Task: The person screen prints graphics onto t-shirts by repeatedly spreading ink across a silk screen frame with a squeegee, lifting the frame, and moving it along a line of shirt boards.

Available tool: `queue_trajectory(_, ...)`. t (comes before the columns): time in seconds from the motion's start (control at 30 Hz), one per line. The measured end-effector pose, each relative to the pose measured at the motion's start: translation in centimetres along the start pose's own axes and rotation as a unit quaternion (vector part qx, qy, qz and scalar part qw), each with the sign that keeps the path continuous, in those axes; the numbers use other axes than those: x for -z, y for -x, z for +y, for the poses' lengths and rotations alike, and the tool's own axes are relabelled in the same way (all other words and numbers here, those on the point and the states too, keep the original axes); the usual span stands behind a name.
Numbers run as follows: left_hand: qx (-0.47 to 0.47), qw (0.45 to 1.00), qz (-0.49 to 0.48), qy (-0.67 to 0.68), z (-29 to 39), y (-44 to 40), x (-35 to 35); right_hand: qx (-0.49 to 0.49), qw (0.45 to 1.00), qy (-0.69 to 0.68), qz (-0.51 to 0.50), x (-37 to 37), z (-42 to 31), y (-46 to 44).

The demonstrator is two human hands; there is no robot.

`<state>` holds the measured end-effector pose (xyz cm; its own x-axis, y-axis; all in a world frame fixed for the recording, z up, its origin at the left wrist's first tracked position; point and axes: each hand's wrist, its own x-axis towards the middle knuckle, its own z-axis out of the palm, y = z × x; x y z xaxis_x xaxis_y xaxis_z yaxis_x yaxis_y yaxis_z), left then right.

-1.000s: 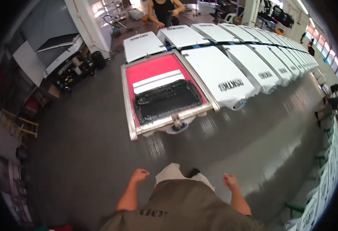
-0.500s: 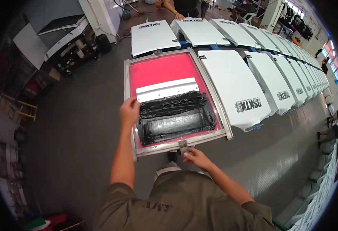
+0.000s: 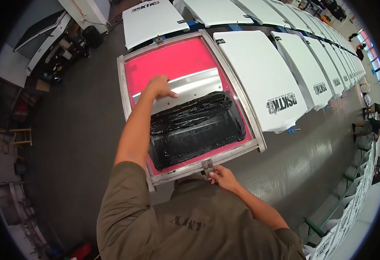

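A screen-printing frame with pink mesh lies in front of me over a printing board. Across the mesh rests a metal squeegee, and thick black ink is heaped along its near edge. My left hand is over the squeegee's left part, thumb and fingers spread to either side of its upper edge; whether it touches the metal I cannot tell. At the frame's front edge, my right hand pinches the metal bracket from its right side.
White shirts on boards stretch away to the right in two rows; the nearer ones carry black lettering. A black bin and a cluttered cart stand at the upper left. Dark floor lies to the left.
My left hand has moved from the squeegee's left end up and right over its metal part. The view has tilted down; my right hand stays at the bracket.
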<state>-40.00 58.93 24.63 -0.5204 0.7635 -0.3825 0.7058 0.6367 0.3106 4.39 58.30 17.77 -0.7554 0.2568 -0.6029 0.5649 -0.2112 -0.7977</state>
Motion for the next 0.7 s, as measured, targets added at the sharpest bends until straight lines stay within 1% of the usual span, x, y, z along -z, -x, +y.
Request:
queue_trajectory(0.03,-0.023,1.000,-0.011,-0.008,0.8,1.4,1.1,-0.002,1.000,0.001,-0.002,0.0,0.0,0.1)
queue_trajectory(0.07,-0.023,0.999,-0.029,0.011,2.1,3.2,1.7,-0.001,1.000,0.012,-0.005,0.0,-0.2,0.1)
queue_trajectory(0.1,-0.016,0.999,-0.033,0.011,2.8,4.4,0.6,0.000,1.000,0.021,-0.010,0.0,-0.3,0.1)
queue_trajectory(0.17,-0.109,0.990,0.081,-0.039,4.2,7.2,-1.2,0.019,0.999,0.028,-0.020,0.3,0.1,-0.3)
queue_trajectory(0.2,-0.112,0.984,0.139,-0.012,4.8,8.6,-2.4,0.031,0.999,0.023,-0.024,0.4,0.5,-0.6)
queue_trajectory(0.37,-0.074,0.984,0.160,-0.032,7.6,13.0,-5.3,0.048,0.997,0.041,-0.035,1.0,0.5,-1.1)
queue_trajectory(0.4,-0.070,0.983,0.162,-0.046,7.9,13.8,-5.8,0.048,0.997,0.046,-0.041,0.9,-0.6,-0.9)
queue_trajectory(0.43,-0.065,0.983,0.164,-0.060,8.3,14.5,-6.4,0.024,0.997,0.060,-0.030,1.0,-1.6,-0.2)
queue_trajectory(0.47,-0.079,0.980,0.169,-0.063,8.9,15.5,-7.0,0.027,0.997,0.061,-0.036,1.1,-1.4,-0.3)
queue_trajectory(0.53,-0.091,0.976,0.189,-0.058,10.0,17.9,-9.1,0.067,0.996,0.054,-0.038,1.1,-0.7,-0.7)
queue_trajectory(0.57,-0.094,0.974,0.189,-0.080,10.5,19.0,-10.4,0.065,0.996,0.051,-0.040,1.1,-1.0,-0.6)
queue_trajectory(0.6,-0.085,0.973,0.204,-0.065,10.9,20.4,-12.3,0.069,0.995,0.050,-0.044,1.1,-0.9,-0.7)
queue_trajectory(0.7,-0.105,0.959,0.257,-0.053,13.6,24.8,-15.3,0.071,0.995,0.060,-0.043,1.2,-1.0,-0.9)
